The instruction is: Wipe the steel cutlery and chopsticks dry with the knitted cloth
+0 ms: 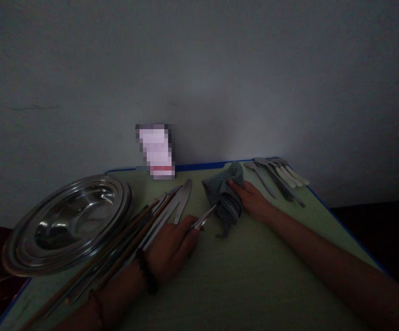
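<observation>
Green tabletop (254,280) underneath; metal utensil (204,219) pinched in left hand (172,246), long axis slanting forward-right from there, far end apparently touching grey cloth (218,187) gripped by right hand (254,202).

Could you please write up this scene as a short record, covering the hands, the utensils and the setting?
Left hand: holds a shiny utensil, exact kind unclear
Right hand: holds a checked cloth at the utensil's far end
Left side: stacked metal bowls; beside them, long thin sticks and knives
Right side: spoons and white-handled utensils
Back: upright pixelated object
Surface: pale green table, blue edge
Light: dim
</observation>
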`<state>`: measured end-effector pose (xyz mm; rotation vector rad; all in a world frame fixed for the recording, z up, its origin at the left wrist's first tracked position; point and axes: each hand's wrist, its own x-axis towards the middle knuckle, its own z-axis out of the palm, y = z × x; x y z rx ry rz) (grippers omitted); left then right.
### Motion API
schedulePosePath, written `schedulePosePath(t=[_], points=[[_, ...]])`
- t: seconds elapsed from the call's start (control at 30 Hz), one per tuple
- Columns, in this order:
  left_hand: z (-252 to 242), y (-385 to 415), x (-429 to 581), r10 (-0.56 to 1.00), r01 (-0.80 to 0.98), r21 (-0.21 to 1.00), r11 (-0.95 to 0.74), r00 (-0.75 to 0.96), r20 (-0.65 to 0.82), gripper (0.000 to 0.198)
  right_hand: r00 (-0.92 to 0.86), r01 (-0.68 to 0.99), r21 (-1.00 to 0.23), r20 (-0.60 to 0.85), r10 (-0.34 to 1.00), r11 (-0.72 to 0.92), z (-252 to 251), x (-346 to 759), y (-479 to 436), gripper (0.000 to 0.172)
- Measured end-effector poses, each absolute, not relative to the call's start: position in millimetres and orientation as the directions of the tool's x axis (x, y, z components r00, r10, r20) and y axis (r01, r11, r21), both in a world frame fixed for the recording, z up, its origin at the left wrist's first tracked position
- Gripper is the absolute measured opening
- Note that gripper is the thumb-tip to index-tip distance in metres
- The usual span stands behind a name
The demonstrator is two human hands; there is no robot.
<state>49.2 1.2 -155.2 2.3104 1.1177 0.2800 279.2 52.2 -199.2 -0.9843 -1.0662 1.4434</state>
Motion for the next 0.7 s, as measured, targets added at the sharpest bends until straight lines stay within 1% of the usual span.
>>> schedulePosePath(t=[0.07, 0.17, 0.33, 0.43, 0.6, 0.7], points=[[-156.1, 1.5, 49.6, 0.764, 0.668, 0.533, -0.52, 0.642, -0.061, 0.032, -0.09, -0.242, -0.969, -0.018, 0.996, -0.039, -200.8, 279.1, 52.9, 0.031], [-160.7, 3.5, 50.5, 0.755, 0.693, 0.478, -0.54, 0.65, -0.088, 0.033, -0.076, -0.267, -0.963, -0.017, 0.997, -0.037, -200.5, 279.0, 53.4, 0.03], [-164.7, 5.1, 50.0, 0.731, 0.688, 0.431, -0.583, 0.676, -0.091, 0.033, -0.147, -0.302, -0.949, -0.041, 0.988, -0.085, -194.7, 279.2, 51.1, 0.022], [-164.7, 4.9, 49.2, 0.709, 0.674, 0.422, -0.606, 0.698, -0.097, 0.032, -0.181, -0.295, -0.951, -0.041, 0.983, -0.094, -192.8, 280.2, 49.9, 0.022], [-165.6, 4.3, 48.9, 0.684, 0.651, 0.4, -0.645, 0.725, -0.076, 0.031, -0.214, -0.236, -0.97, -0.011, 0.977, -0.062, -195.0, 282.2, 50.0, 0.024], [-164.7, 3.3, 48.8, 0.692, 0.642, 0.429, -0.636, 0.72, -0.053, 0.027, -0.238, -0.178, -0.981, -0.031, 0.971, -0.075, -193.9, 282.0, 49.1, 0.026]])
